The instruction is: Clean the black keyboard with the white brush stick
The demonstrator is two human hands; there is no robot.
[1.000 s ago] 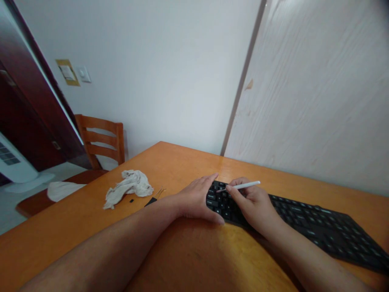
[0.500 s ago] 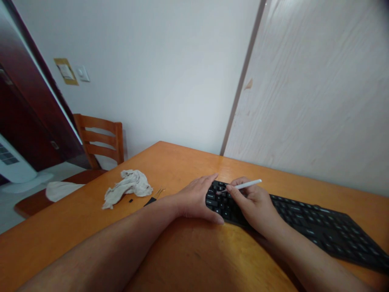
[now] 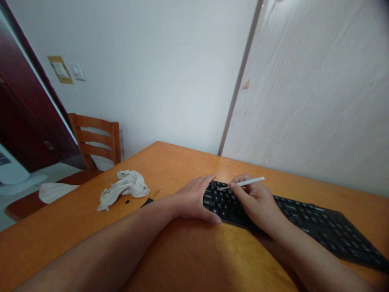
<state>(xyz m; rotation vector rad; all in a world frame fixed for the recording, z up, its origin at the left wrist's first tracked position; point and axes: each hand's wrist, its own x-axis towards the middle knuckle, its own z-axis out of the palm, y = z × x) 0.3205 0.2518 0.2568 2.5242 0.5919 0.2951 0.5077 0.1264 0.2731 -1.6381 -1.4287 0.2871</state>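
Observation:
A black keyboard (image 3: 306, 217) lies across the table, running from the middle to the right. My left hand (image 3: 194, 198) is clasped round its left end, fingers at the far edge and thumb at the near edge. In a pinch between thumb and fingers, my right hand (image 3: 258, 198) holds a thin white-handled brush (image 3: 251, 181). The brush's narrow tip is down among the keys at the upper left; the tip is too small to see clearly. My right hand and forearm hide part of the keyboard's middle.
On the wooden table (image 3: 170, 162), left of my forearm, lie a crumpled pale cloth (image 3: 129, 184), a small black piece (image 3: 127, 202) and a dark flat object (image 3: 147, 202) near thin yellowish sticks (image 3: 156, 193). A wooden chair (image 3: 97, 140) stands beyond the left edge. A wall rises behind.
The brush tip has shifted slightly up and right over the keys, with my right hand following. My left hand keeps its hold on the keyboard. The view has turned slightly.

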